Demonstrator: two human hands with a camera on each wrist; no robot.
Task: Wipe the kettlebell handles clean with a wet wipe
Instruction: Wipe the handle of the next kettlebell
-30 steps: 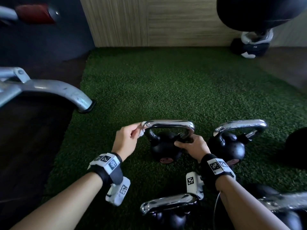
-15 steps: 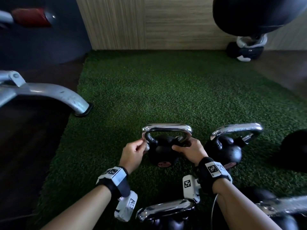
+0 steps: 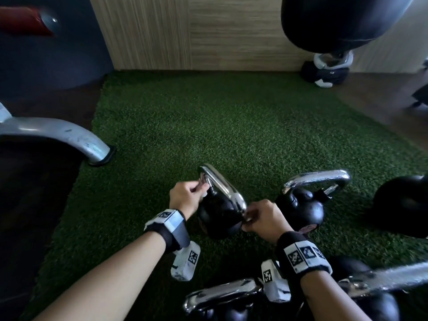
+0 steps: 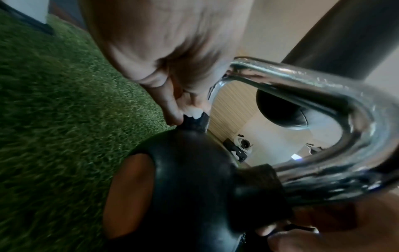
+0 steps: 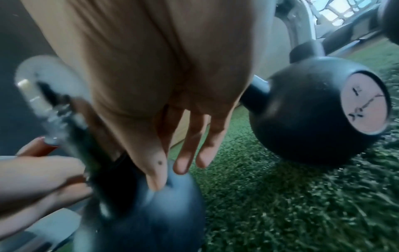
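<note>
Left hand [image 3: 185, 199]: fingers curled, pinching white wet wipe [image 4: 195, 113] against far leg of chrome handle [image 3: 222, 185]. Kettlebell [image 3: 218, 216]: black, on green turf [image 3: 231, 126], handle turned diagonally. Right hand [image 3: 266, 218]: fingers curled round near handle end beside bell body. Second kettlebell [image 3: 303, 209] just right, upright. Two more chrome handles at near edge. Grey machine leg [image 3: 69, 137] well left.

text: none legible | second kettlebell [image 5: 319, 129] disc: marks unreadable

Kettlebell [image 3: 217, 214] on turf [image 3: 231, 135], second kettlebell [image 3: 303, 209] right
</note>
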